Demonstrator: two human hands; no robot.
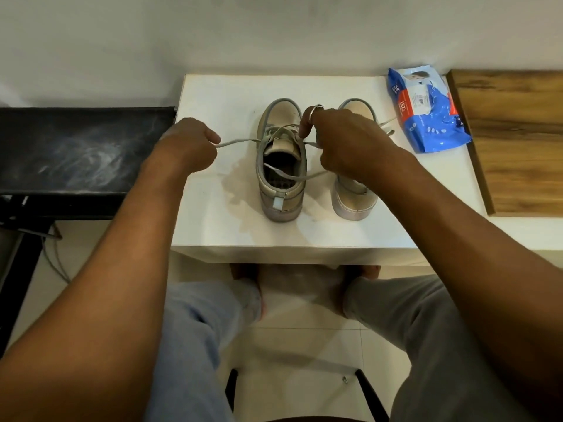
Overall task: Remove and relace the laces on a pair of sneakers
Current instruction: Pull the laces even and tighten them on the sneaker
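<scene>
Two beige sneakers stand side by side, heels toward me, on a white table [213, 226]. The left sneaker [281, 166] carries a pale lace [240, 143] that runs out to both sides. My left hand [190, 144] grips the lace's left end, pulled out sideways. My right hand [341, 144], with a ring on one finger, pinches the lace's other part above the shoe's tongue; a strand loops across the shoe's opening. The right sneaker [355, 199] is partly hidden behind my right hand, and part of its lace [388, 121] shows beyond it.
A blue plastic packet [426, 108] lies at the table's far right corner. A wooden board [515, 138] adjoins the table on the right, a black bench [76, 147] on the left. My knees and a stool's frame are below the table's front edge.
</scene>
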